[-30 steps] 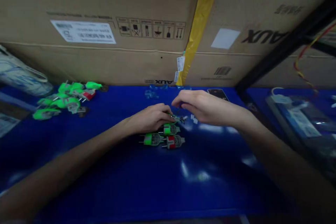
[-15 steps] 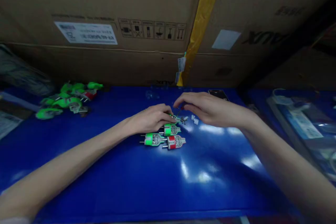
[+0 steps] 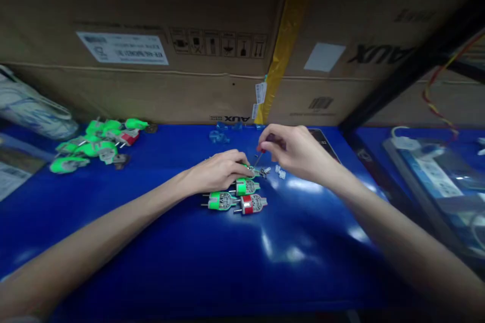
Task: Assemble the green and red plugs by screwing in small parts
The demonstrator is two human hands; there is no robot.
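Note:
My left hand (image 3: 223, 170) is closed on a green plug half (image 3: 251, 172), pressing it to the blue table; its far end is under my fingers. In my right hand (image 3: 293, 151) is a screwdriver (image 3: 262, 151) with a red handle, its thin shaft slanting down to that plug. Whether the tip sits on a screw is too small to tell. Closer to me lie two green plug halves (image 3: 246, 187) (image 3: 221, 201) and a red plug half (image 3: 253, 204), their insides facing up. Small screws (image 3: 264, 172) and white plastic pieces (image 3: 280, 171) lie right of the held plug.
Green plug parts (image 3: 96, 147) are heaped at the left beside a patterned bag (image 3: 34, 106). Large cardboard boxes (image 3: 182, 91) wall the back. A phone (image 3: 322, 142) lies behind my right wrist, and clear blue plastic bits (image 3: 219, 136) lie near the boxes. A dark metal post (image 3: 394, 75) stands right.
My right hand has turned, its fingers now curled around the screwdriver handle, and the shaft shows more plainly. My left hand stays on the plug.

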